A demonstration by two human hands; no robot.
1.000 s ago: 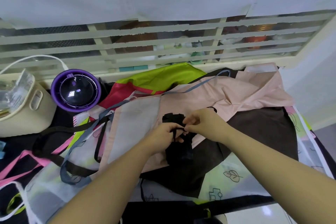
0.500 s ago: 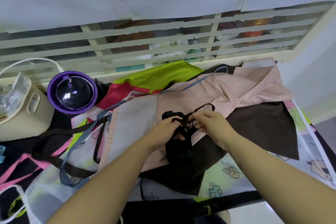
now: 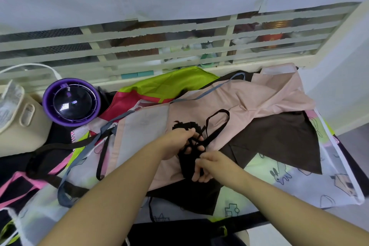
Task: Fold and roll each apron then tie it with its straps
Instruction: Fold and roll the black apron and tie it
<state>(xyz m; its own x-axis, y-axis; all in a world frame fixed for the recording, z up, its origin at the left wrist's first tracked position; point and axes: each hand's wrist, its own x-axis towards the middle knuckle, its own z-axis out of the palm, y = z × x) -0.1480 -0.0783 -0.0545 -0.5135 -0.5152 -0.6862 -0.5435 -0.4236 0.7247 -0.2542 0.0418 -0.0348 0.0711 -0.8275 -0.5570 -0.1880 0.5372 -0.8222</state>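
Head view: left hand (image 3: 179, 142) grips the rolled black apron (image 3: 186, 166), right hand (image 3: 209, 166) pinches its strap (image 3: 223, 124)

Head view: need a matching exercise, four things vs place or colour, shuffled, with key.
Things:
1. rolled apron
2. strap
3. fan
4. brown apron

Descriptions:
A. purple rim, far left
B. black bundle between left hand and right hand
C. loops over the peach apron, beyond the hands
D. spread out to the right of the hands

Pairs: 1-B; 2-C; 3-A; 4-D
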